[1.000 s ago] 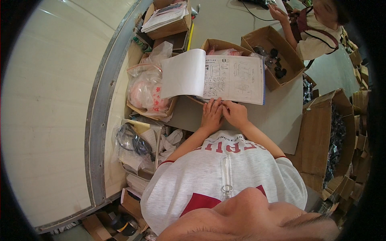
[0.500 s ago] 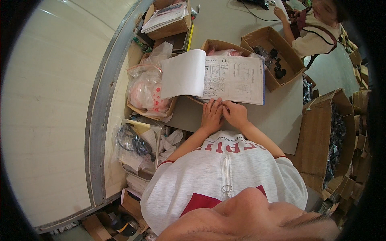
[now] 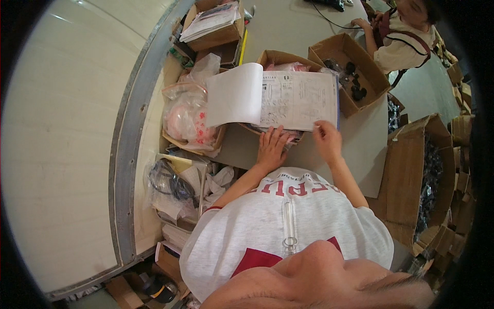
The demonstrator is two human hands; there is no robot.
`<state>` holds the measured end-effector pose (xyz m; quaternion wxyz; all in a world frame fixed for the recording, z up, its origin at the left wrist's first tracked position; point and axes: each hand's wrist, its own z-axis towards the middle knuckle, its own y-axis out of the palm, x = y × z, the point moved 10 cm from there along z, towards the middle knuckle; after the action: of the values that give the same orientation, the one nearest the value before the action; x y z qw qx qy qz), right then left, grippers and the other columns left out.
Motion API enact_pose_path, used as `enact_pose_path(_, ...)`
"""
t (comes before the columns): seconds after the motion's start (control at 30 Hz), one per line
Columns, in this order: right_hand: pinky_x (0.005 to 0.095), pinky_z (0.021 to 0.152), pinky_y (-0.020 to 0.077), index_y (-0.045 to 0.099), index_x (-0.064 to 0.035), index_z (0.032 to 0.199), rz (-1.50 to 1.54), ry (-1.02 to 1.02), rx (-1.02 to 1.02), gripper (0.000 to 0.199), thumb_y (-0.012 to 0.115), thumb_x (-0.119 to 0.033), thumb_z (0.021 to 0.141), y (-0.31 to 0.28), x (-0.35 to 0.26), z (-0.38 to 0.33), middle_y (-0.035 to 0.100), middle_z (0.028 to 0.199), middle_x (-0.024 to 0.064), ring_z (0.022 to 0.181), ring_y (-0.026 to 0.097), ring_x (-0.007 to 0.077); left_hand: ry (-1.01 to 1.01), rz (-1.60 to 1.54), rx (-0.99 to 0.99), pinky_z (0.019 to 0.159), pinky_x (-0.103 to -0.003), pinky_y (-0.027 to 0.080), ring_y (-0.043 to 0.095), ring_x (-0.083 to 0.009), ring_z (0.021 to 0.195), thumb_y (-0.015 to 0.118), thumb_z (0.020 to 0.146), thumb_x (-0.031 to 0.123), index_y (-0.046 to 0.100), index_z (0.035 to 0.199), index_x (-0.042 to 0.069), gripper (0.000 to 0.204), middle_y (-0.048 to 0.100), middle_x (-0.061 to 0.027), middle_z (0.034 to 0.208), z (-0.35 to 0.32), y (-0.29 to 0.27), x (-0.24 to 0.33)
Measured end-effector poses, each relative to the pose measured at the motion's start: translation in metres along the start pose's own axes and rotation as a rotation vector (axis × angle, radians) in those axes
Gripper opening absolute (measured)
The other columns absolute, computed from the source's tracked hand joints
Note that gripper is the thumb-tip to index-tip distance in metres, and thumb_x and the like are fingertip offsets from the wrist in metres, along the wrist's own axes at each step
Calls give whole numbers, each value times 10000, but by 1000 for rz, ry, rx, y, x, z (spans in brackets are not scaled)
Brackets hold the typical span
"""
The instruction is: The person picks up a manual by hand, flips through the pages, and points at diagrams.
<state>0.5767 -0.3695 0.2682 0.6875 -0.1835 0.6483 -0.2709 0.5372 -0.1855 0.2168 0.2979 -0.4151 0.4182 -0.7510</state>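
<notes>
One sheaf (image 3: pixel 303 100), long axis left to right, overlies a box (image 3: pixel 294 57): left hand (image 3: pixel 271 149), fingers spread, at the sheaf's near edge; right hand (image 3: pixel 328 141), fingers curled, grip indeterminate, nearer the sheaf's right corner.

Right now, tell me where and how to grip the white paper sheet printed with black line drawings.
Probably pinch the sheet at its near right corner, from the near right: it lies roughly flat, a curled blank white page bounds its left, and the right hand is at its near edge.

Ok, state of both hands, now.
Left hand: open, at the near edge of the papers.
Right hand: curled at that edge; grip cannot be told.
</notes>
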Motion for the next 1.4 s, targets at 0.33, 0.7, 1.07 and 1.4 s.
enact_pose_path(0.33, 308, 705, 474, 591, -49, 1051, -92, 10, 225, 271, 576, -23, 782, -41, 67, 7, 533, 978, 91, 796, 568, 213, 8, 17, 14, 1023, -560, 209, 258, -359, 1292, 704, 677, 173, 428, 1289, 157, 672, 303, -103, 1418, 4, -2, 0)
enact_pose_path(0.7, 252, 605, 489, 534, -38, 1108, 636, 410, -10, 311, 483, 35, 810, -12, 107, 6, 576, 905, 24, 763, 544, 99, 1, 18, -8, 1022, -555, 224, 267, -363, 1288, 685, 695, 160, 406, 1309, 164, 674, 289, -100, 1428, 2, -3, 3)
enact_pose_path(1.07, 247, 646, 454, 586, -68, 1092, 660, 405, 7, 227, 558, -126, 874, -7, 107, 10, 571, 900, 5, 777, 520, 90, 2, 32, 10, 1033, -580, 196, 241, -367, 1305, 722, 667, 215, 414, 1306, 149, 712, 280, -98, 1435, 2, -2, 0)
enact_pose_path(1.4, 272, 840, 372, 577, -36, 689, 442, 213, 1, 248, 659, -221, 832, -5, 96, 15, 525, 863, 12, 981, 464, 123, 44, -6, 32, 989, -553, 246, 356, -349, 1231, 633, 760, 398, 516, 1220, 92, 565, 402, -158, 1345, 39, -37, 30)
